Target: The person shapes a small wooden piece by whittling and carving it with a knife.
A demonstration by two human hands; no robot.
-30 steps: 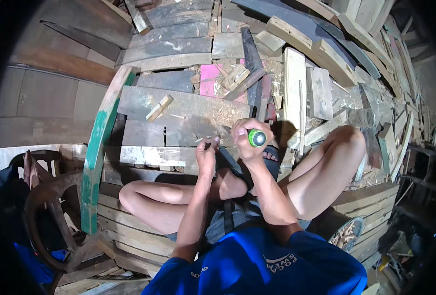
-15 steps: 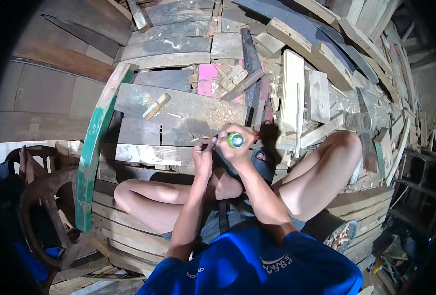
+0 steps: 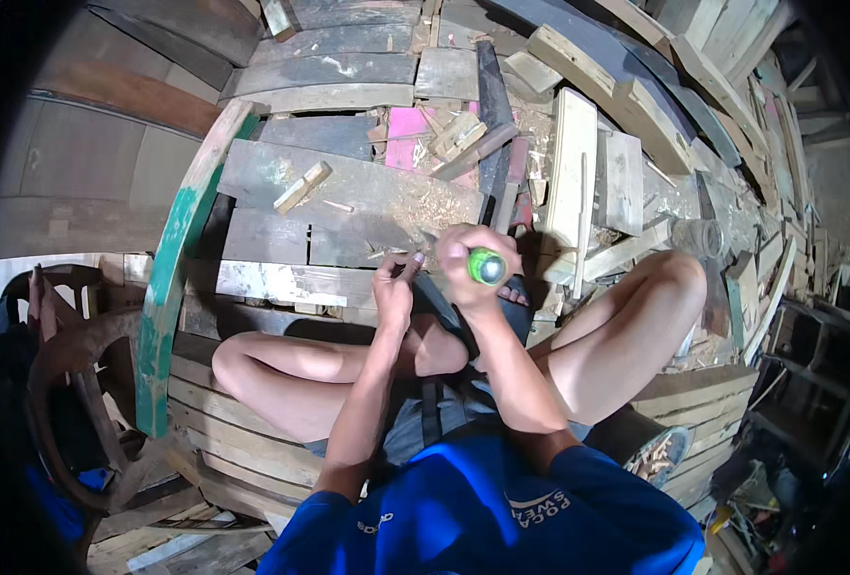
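A person sits cross-legged amid scrap planks, both forearms reaching forward over the knees. The right hand [image 3: 468, 264] is clenched round a green-handled tool [image 3: 486, 266], its butt end facing up, just above a grey board [image 3: 348, 192]. The left hand [image 3: 394, 287], fingers pinched together beside it, grips something too small to make out.

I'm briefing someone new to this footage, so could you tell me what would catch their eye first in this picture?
At the centre, the right hand grips a tool with a bright green handle, while the left hand pinches a small piece beside it, above the person's crossed legs. Ahead lies a jumble of grey wooden planks with one pink scrap. A curved green-painted board stands at the left.
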